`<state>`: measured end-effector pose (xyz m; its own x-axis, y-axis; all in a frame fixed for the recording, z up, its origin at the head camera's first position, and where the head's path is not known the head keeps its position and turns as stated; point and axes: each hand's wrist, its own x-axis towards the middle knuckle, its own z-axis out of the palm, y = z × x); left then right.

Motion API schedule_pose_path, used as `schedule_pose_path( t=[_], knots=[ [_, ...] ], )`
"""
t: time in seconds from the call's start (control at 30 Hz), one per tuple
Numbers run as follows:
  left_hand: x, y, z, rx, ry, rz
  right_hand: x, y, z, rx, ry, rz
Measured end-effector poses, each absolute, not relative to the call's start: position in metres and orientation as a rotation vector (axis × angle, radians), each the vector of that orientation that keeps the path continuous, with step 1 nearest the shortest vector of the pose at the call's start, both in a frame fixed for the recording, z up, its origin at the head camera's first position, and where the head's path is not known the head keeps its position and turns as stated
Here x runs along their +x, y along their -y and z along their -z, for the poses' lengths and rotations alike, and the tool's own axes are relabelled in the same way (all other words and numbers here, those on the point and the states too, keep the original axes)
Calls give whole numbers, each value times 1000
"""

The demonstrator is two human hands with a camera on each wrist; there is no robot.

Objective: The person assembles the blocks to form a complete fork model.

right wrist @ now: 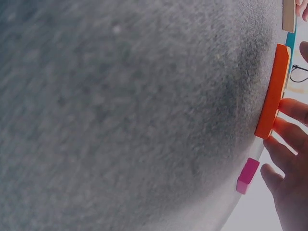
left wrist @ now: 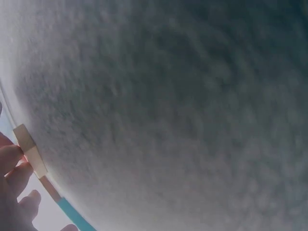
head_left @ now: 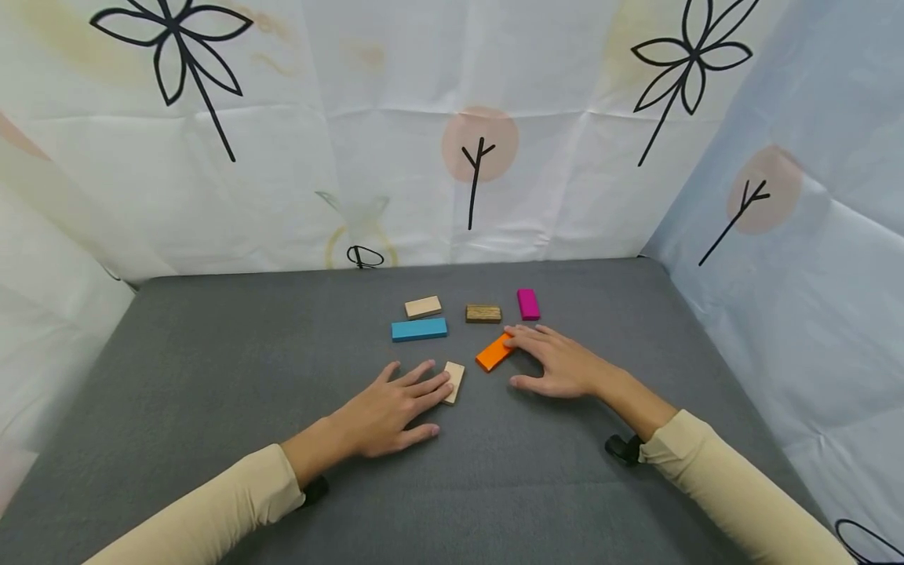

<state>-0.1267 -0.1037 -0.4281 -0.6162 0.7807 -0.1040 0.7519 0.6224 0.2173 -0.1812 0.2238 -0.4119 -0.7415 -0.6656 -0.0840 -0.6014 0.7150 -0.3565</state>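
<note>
My left hand has its fingers spread, and the fingertips touch a pale wooden block lying on the grey table. In the left wrist view this pale block shows beside the fingertips. My right hand reaches in from the right with its fingers extended. Its fingertips rest on the far end of an orange block, which lies at a slant. The right wrist view shows the orange block against those fingertips. A gap of bare table separates the two touched blocks.
Behind the hands lie a blue block, another pale wooden block, a brown wood-grained block and a magenta block. Patterned white cloth stands along the table's back edge, with more cloth at both sides.
</note>
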Motion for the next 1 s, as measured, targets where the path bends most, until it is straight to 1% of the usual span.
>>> schedule_pose_path(
  t=[0.3,0.47,0.57,0.73,1.0],
  knots=[
    [-117,97,429,1280,-2635,-188,-183,-216,413,-1062,-2708,472],
    [-116,95,426,1312,-2601,-208,-182,-216,411,-1075,-2756,398],
    [-119,96,425,1339,-2601,-231,-179,-217,407,-1090,-2820,373],
    [-127,102,425,1395,-2629,-276,-174,-215,400,-1044,-2876,473],
    [-143,102,429,1561,-2665,-318,-173,-208,406,-1031,-2825,404]
  ],
)
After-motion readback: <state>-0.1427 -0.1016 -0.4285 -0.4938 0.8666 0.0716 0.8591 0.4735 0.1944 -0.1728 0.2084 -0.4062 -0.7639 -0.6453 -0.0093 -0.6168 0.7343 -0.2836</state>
